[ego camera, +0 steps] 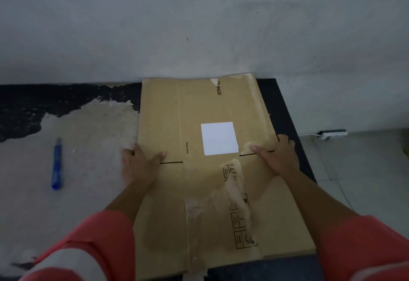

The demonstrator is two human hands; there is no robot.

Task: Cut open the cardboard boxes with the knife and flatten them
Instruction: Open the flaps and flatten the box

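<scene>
Left hand [141, 161], right hand [276, 156] on box [199, 108] edges

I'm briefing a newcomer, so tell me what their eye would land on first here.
The flattened cardboard box fills the middle, with a bright white label near its centre. The left hand and right hand grip its side edges. A blue knife lies apart on the worn surface to the left.
</scene>
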